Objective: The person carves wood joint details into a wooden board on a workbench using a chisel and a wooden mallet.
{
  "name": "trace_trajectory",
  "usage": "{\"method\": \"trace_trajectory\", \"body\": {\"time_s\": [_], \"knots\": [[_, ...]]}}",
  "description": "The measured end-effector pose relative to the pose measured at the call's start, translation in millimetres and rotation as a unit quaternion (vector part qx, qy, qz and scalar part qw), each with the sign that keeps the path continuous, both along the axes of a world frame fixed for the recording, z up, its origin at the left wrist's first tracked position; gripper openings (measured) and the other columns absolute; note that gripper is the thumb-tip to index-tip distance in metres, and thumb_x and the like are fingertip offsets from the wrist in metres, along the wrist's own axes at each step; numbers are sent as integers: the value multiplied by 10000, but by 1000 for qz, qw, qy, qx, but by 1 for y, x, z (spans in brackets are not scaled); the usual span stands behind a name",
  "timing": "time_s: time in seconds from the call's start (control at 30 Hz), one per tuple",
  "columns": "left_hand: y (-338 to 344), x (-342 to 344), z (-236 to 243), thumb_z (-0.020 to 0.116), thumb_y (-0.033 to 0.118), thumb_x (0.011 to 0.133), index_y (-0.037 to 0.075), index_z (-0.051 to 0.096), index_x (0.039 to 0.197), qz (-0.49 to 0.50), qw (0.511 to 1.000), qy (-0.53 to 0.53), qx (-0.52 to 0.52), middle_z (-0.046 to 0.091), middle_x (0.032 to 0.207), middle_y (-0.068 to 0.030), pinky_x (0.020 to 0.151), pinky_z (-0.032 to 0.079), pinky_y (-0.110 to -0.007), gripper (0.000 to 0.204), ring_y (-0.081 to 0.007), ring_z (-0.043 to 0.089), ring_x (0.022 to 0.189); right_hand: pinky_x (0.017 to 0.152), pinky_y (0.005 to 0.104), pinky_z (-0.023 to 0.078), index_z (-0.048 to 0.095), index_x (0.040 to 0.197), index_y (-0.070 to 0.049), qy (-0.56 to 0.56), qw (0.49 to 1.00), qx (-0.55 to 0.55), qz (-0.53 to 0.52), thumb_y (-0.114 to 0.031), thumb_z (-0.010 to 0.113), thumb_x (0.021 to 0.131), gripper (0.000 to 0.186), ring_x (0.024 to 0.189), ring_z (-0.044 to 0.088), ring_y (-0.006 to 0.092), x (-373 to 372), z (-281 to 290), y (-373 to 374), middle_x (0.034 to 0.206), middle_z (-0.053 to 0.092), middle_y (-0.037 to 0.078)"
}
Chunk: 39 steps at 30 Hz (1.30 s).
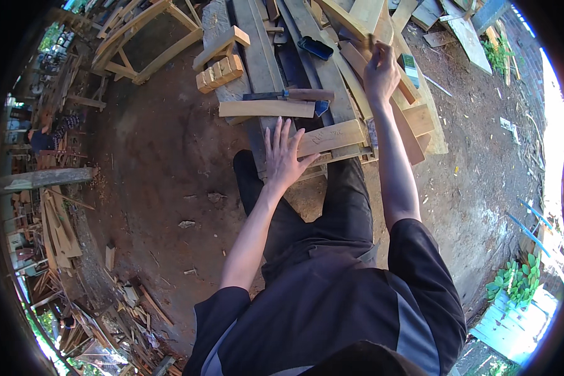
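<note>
Wood block (331, 138) lies at the near end of the desk (257, 56), its long axis running left to right, the right end angled slightly farther away. The left hand (283, 158) is nearer, at the block's left end; its grip is spread wide, fingers pointing far, closed round nothing. The right hand (382, 74) sits beyond and to the right, arm outstretched, fingers curled; whether its grip holds anything, I cannot tell.
</note>
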State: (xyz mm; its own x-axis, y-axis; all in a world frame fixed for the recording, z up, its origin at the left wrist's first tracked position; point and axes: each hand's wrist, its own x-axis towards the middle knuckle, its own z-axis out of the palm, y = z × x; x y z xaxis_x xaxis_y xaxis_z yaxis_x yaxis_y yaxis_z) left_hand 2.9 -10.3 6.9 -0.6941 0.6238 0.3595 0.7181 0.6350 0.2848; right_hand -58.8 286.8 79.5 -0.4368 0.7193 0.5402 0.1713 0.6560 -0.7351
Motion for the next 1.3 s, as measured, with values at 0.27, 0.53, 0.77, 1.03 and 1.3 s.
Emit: {"method": "trace_trajectory", "body": {"time_s": [0.27, 0.53, 0.77, 1.03, 1.3], "knots": [[2, 2, 0, 741, 601, 819, 159, 547, 1383, 1, 1000, -9, 10, 417, 1526, -165, 1214, 176, -613, 743, -356, 282, 1496, 1163, 530, 327, 713, 1147, -102, -370, 915, 139, 83, -216, 684, 881, 291, 1406, 456, 349, 18, -38, 50, 1471, 550, 158], [2, 2, 2, 751, 605, 805, 151, 568, 1364, 9, 1000, -16, 25, 442, 1501, -164, 1216, 185, -613, 743, -351, 309, 1482, 1059, 538, 407, 746, 1036, -89, -145, 972, 169, 82, -297, 670, 918, 250, 1252, 589, 305, 1, -28, 7, 1273, 682, 148], [2, 1, 2, 769, 595, 788, 128, 577, 1298, 6, 999, -20, 40, 435, 1501, -164, 1210, 200, -620, 718, -365, 310, 1478, 963, 458, 462, 757, 1028, -110, -371, 848, 186, 329, -447, 740, 864, 375, 1112, 646, 306, -23, -12, -71, 1097, 739, 100], [3, 1, -3, 775, 585, 785, 121, 562, 1311, 10, 998, -22, 53, 441, 1491, -162, 1208, 201, -622, 733, -360, 310, 1481, 878, 458, 483, 610, 1082, -70, -352, 869, 180, 299, -367, 719, 905, 362, 901, 716, 323, -11, -9, -70, 907, 736, 148], [2, 2, -6, 781, 580, 781, 105, 500, 1367, 14, 997, -20, 72, 446, 1487, -157, 1217, 203, -606, 805, -354, 320, 1478, 681, 337, 529, 560, 1223, -30, -175, 929, -199, 259, -284, 620, 1020, 331, 728, 678, 196, 88, 4, -47, 885, 712, 116]]}}
